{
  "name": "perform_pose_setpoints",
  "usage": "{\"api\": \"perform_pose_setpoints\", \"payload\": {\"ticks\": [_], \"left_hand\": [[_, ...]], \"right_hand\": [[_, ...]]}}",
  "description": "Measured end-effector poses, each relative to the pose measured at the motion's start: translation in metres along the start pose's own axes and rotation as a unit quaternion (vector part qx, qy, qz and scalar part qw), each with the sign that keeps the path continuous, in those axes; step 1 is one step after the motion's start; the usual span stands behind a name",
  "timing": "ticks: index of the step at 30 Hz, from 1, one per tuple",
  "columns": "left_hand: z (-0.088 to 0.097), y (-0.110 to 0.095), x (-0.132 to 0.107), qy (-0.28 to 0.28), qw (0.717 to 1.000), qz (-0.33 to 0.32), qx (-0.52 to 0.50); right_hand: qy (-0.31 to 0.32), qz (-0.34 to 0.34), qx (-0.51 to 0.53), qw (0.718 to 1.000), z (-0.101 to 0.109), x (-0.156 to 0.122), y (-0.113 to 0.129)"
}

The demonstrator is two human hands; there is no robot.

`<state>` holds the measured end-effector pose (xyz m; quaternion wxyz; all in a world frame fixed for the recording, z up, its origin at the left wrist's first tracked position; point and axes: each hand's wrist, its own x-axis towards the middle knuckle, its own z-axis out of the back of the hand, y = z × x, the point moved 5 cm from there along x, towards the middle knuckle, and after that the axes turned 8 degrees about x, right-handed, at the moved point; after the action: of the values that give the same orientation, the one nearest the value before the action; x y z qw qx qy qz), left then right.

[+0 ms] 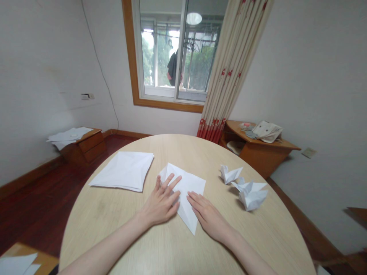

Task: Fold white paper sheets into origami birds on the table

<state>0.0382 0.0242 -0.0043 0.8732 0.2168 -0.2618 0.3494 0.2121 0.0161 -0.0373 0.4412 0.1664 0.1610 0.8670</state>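
Observation:
A white sheet of paper [187, 187], partly folded, lies in the middle of the round wooden table [120, 225]. My left hand [162, 202] rests flat on the sheet's left part with fingers spread. My right hand [208, 215] lies flat on the sheet's lower right edge, fingers stretched together. Neither hand grips anything.
A stack of white sheets [123, 175] lies on the table to the left. Several folded paper figures [248, 189] sit to the right. A corner shelf with a bag [266, 131] stands behind, a low cabinet with papers [77, 141] at the left wall.

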Motion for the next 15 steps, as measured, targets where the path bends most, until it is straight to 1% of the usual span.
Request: {"api": "perform_pose_setpoints", "payload": {"ticks": [4, 8, 11, 15], "left_hand": [[0.006, 0.000, 0.003, -0.019, 1.000, 0.003, -0.012], [0.009, 0.000, 0.005, -0.012, 0.998, 0.034, -0.046], [0.005, 0.001, 0.005, 0.013, 0.995, 0.070, -0.070], [-0.003, 0.002, 0.003, 0.086, 0.988, 0.105, -0.077]], "right_hand": [[-0.008, 0.007, -0.006, 1.000, 0.000, 0.000, 0.000], [-0.005, 0.008, -0.009, 1.000, 0.000, 0.000, -0.001], [0.003, 0.004, -0.007, 1.000, 0.001, 0.000, 0.001], [0.012, -0.013, -0.023, 1.000, 0.000, 0.000, 0.000]]}}
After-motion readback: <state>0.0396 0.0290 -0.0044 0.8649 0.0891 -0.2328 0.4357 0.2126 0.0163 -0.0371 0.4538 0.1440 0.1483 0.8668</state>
